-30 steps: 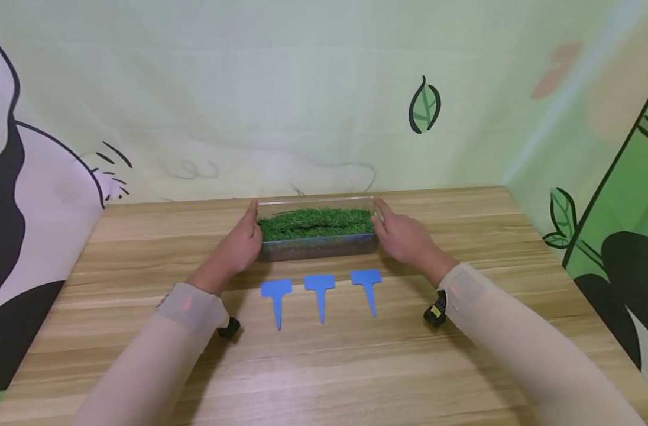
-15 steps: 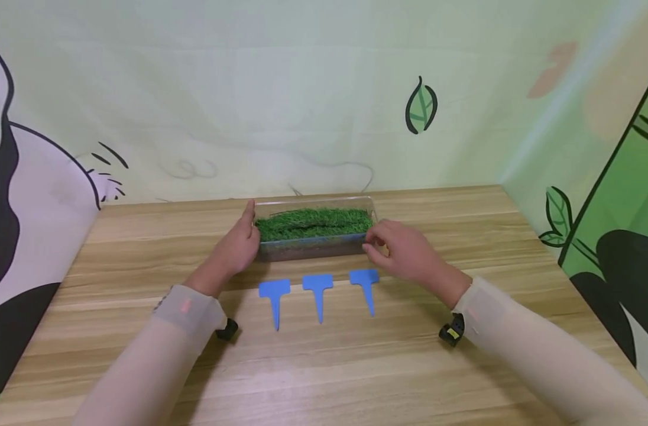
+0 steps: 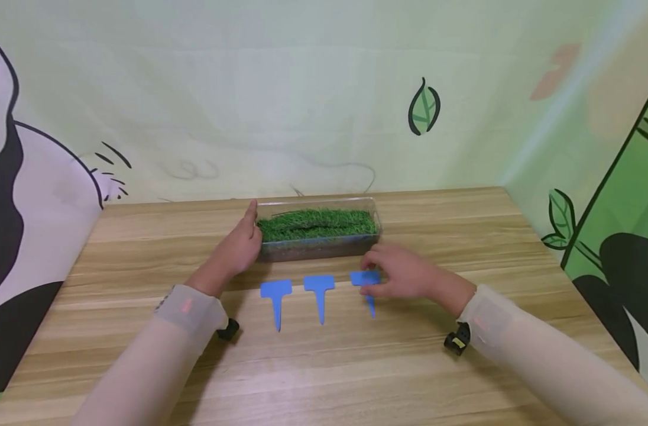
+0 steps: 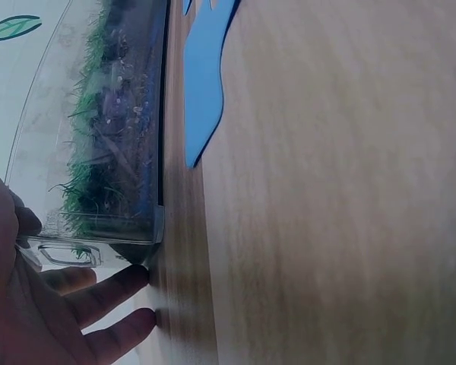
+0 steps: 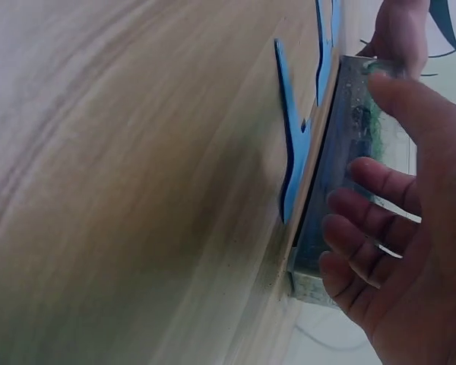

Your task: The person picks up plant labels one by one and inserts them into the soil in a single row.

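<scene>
A clear plastic box (image 3: 318,251) with artificial grass (image 3: 318,222) in it stands near the table's back edge. My left hand (image 3: 239,242) rests against its left end; in the left wrist view its fingers (image 4: 110,296) are spread beside the end wall. Three blue T-shaped plant labels lie in a row in front of the box: a left label (image 3: 276,296), a middle label (image 3: 320,290) and a right label (image 3: 371,305). Above the right label hovers my right hand (image 3: 409,272), thumb and fingers apart, partly covering it. The right wrist view shows nothing between its fingers.
The wooden table (image 3: 324,373) reaches back to a light green wall cloth (image 3: 223,118) printed with leaves and a panda-like figure. A small black device (image 3: 228,329) hangs at the left wrist, and a similar device (image 3: 457,339) at the right.
My right hand has let go of the box's right end and moved down toward me, over the right label. The left hand and box have stayed in place.
</scene>
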Tool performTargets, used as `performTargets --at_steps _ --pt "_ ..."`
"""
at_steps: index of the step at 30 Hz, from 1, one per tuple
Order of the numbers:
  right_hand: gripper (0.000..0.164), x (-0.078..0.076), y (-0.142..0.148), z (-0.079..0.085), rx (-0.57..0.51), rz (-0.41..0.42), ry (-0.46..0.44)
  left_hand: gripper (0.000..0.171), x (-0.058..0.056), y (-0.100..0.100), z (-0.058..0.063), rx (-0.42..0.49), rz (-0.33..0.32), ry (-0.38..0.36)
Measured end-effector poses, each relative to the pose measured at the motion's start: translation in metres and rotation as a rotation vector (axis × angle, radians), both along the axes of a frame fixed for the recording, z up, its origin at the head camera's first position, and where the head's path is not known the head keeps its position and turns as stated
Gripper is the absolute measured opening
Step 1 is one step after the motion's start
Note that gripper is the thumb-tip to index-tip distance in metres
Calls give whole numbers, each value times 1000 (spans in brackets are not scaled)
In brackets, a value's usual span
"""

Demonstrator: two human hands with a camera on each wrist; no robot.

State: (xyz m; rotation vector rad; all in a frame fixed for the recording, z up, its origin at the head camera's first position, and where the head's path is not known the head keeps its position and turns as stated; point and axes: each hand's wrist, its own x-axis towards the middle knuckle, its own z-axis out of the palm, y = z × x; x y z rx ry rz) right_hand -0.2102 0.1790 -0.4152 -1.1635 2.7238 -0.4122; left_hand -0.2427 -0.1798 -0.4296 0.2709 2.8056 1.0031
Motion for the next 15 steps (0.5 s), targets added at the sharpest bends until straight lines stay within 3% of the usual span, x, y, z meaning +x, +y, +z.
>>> performTargets --at_steps 8,15 --pt "84 8 0 -3 118 3 -45 61 0 1 -1 -2 3 -15" --pt "90 10 1 -5 148 1 -43 61 0 1 0 -3 13 -10"
